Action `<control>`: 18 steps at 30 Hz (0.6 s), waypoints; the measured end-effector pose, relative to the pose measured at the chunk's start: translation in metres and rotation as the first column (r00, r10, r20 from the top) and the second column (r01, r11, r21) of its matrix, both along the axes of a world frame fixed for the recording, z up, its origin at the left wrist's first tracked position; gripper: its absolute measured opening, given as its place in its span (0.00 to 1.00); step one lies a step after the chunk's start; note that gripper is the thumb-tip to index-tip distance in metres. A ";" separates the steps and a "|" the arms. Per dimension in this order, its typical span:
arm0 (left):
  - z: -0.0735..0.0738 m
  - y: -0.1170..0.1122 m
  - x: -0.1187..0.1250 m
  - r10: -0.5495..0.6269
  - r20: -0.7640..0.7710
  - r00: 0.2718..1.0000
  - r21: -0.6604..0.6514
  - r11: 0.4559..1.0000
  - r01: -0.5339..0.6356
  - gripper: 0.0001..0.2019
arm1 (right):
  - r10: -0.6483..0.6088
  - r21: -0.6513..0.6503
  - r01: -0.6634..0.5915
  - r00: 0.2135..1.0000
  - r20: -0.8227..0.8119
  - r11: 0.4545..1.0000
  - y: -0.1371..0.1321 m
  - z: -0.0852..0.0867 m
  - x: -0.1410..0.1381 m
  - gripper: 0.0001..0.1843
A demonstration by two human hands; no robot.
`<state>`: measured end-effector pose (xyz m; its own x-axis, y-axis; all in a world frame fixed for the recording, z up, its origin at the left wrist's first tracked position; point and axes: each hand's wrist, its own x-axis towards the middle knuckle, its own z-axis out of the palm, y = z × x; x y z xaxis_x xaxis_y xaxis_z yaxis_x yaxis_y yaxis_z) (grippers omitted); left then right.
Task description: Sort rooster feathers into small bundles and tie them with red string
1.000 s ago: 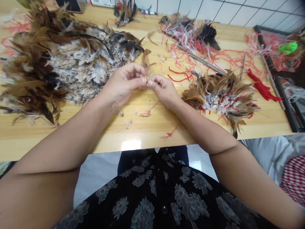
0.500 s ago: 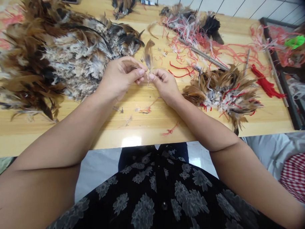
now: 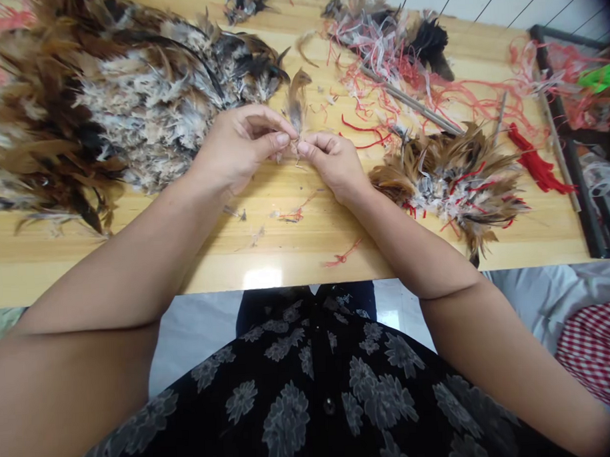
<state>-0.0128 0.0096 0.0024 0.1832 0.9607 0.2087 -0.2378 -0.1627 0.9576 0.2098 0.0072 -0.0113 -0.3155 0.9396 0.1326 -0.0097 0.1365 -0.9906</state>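
Observation:
A small brown and grey feather (image 3: 295,103) stands upright between my two hands, over the table. My right hand (image 3: 337,164) pinches its lower end between thumb and curled fingers. On the other side, my left hand (image 3: 245,144) is closed in a pinch, its fingertips right against the feather's base. Whatever lies between the left fingertips is too small to make out. Below the fingers, the thin end of the quill sticks out. Beside my right hand spreads a pile of brown feather bunches (image 3: 446,173) tied with red bits.
A large heap of brown, black and white feathers (image 3: 151,114) covers the table's left. Pink and white string (image 3: 379,46), a grey rod (image 3: 423,109) and red yarn (image 3: 537,159) lie at the right. A dark-framed tray (image 3: 561,113) stands at the right edge.
My left fingertips have come slightly closer to the feather's base. The feather stays upright between my hands, and the camera view has shifted a little.

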 end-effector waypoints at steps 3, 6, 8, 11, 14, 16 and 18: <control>0.002 -0.003 0.000 -0.015 0.014 1.000 -0.002 1.000 0.015 0.29 | 0.029 -0.019 -0.029 0.999 0.014 0.999 -0.002 0.008 0.000 0.36; 0.009 -0.009 0.001 -0.021 -0.031 0.999 -0.026 0.999 0.020 0.29 | 0.038 -0.022 -0.037 0.998 0.050 0.999 -0.003 0.013 -0.001 0.37; 0.014 -0.013 0.002 -0.031 -0.062 0.998 -0.041 0.999 0.028 0.30 | 0.031 -0.020 -0.030 0.997 0.075 0.999 -0.002 0.013 -0.002 0.37; 0.020 -0.015 0.002 -0.018 -0.070 0.997 -0.050 0.999 0.014 0.32 | -0.006 -0.004 0.006 0.993 0.121 1.000 -0.003 0.011 -0.002 0.35; 0.022 -0.016 0.003 0.019 -0.102 0.995 -0.063 0.998 -0.026 0.31 | -0.045 0.046 0.038 0.984 0.171 0.998 -0.003 0.006 -0.001 0.33; 0.022 -0.017 0.003 0.000 -0.147 0.989 -0.080 0.997 -0.012 0.30 | -0.061 0.100 0.041 0.976 0.210 0.994 -0.002 0.002 -0.001 0.31; 0.019 -0.018 0.005 -0.024 -0.187 0.982 -0.099 0.995 0.006 0.29 | -0.074 0.154 0.037 0.967 0.244 0.987 -0.002 -0.001 -0.001 0.30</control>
<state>-0.0077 -0.0079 0.0212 0.2248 0.9715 0.0752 -0.0545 -0.0645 0.9964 0.2089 0.0048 -0.0120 -0.3038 0.9327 0.1945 0.2459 0.2740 -0.9298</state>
